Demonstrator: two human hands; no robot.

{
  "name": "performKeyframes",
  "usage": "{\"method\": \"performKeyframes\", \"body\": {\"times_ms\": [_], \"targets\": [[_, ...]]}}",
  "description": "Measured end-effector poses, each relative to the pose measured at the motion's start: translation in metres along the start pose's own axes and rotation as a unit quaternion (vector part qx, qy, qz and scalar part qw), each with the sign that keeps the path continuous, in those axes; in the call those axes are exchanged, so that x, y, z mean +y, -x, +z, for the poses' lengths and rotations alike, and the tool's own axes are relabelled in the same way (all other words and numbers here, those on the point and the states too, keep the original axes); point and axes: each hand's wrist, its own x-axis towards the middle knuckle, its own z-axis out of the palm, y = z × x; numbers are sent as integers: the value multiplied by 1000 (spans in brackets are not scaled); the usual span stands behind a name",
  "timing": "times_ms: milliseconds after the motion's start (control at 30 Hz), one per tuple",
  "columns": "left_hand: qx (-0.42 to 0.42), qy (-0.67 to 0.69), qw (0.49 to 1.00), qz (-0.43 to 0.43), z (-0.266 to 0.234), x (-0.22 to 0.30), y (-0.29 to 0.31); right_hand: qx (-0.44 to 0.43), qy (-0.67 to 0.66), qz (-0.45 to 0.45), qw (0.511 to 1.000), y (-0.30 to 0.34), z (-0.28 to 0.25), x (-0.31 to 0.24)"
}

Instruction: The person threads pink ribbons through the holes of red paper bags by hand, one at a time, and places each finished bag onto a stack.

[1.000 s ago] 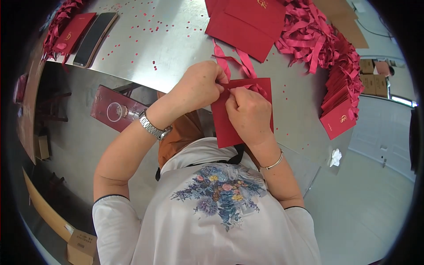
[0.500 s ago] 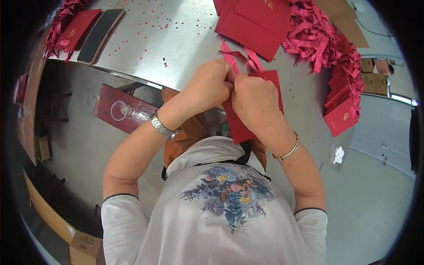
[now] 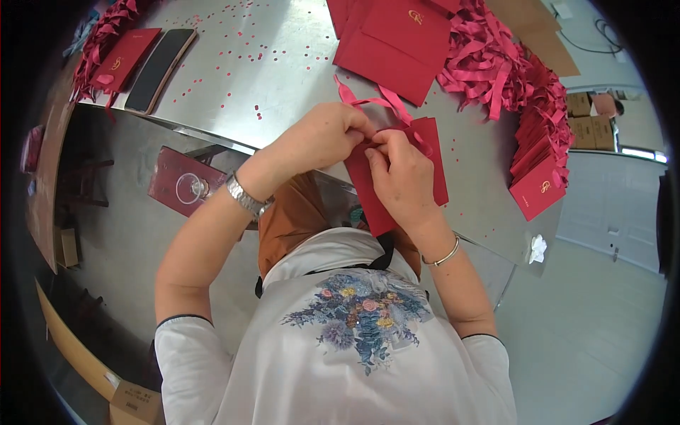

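Note:
A red paper bag (image 3: 435,166) lies flat at the table's near edge, under both hands. Pink ribbon (image 3: 389,101) runs from its top edge, with loops lying on the bag and the table. My left hand (image 3: 324,138) pinches the ribbon at the bag's upper edge, its fingertips meeting those of the other hand. My right hand (image 3: 404,173) rests over the bag, thumb and forefinger closed at the same spot. The fingertips partly hide the bit of ribbon between them.
Larger red bags (image 3: 397,42) lie beyond my hands. Heaped ribbons (image 3: 489,64) and a row of finished-looking red bags (image 3: 538,188) line the right. A phone (image 3: 161,71) sits at far left beside another red bag (image 3: 127,60). Crumpled tissue (image 3: 537,248) is at the right corner.
My hands have loosened from tight fists into fingertip pinches at the bag's top. The right hand has shifted slightly down, and a ribbon loop now shows beside it. The whole view has shifted a little.

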Motion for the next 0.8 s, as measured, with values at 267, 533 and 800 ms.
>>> {"method": "performKeyframes", "body": {"times_ms": [267, 533, 800], "targets": [[-177, -74, 981, 4, -19, 13, -24, 54, 36, -18, 998, 8, 0, -4], [-198, -106, 974, 31, -13, 10, -24, 120, 45, -44, 991, 15, 10, -3], [-199, -208, 955, 75, -15, 12, -19, 50, 120, -85, 988, 22, -19, -13]]}}
